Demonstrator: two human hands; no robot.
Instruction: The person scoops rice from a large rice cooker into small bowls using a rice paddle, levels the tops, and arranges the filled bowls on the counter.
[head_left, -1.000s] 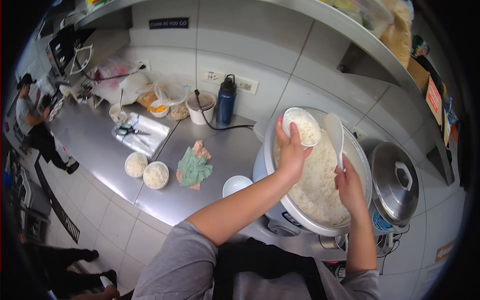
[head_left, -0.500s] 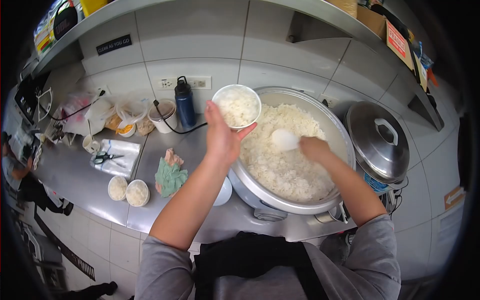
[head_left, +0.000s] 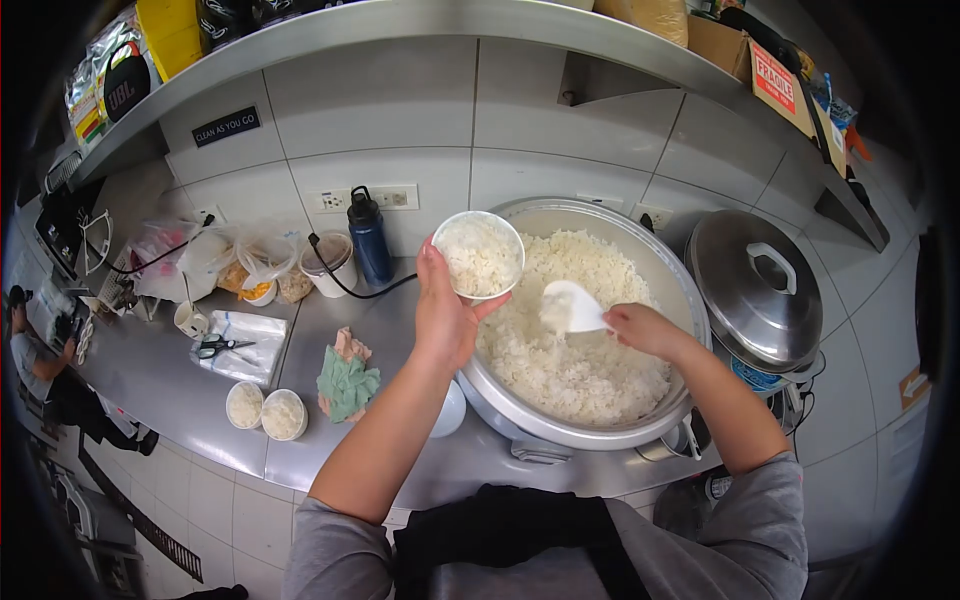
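Observation:
My left hand (head_left: 449, 318) holds a white bowl of rice (head_left: 480, 256), tilted toward me beside the left rim of the big rice cooker (head_left: 702, 300). My right hand (head_left: 640, 328) is closed round the handle of a white rice paddle (head_left: 573, 308). The paddle's blade, with some rice on it, is over the cooked rice (head_left: 590, 375) that fills much of the pot. Two small cups of rice, a left cup (head_left: 244, 405) and a right cup (head_left: 285, 415), stand together on the steel counter (head_left: 310, 440) to the left.
A crumpled green and pink cloth (head_left: 348, 377) lies left of the cooker. Behind it stand a blue bottle (head_left: 369, 238) and a lidded tub (head_left: 328, 265). Scissors (head_left: 222, 346) rest on plastic bags (head_left: 248, 340). A metal lid (head_left: 755, 290) is at right; a shelf (head_left: 400, 28) runs overhead. Another person (head_left: 45, 360) is at far left.
The paddle has turned in my right hand, and rice now shows on its blade. My left hand still holds the bowl close to the rim. The whole view has shifted slightly downward.

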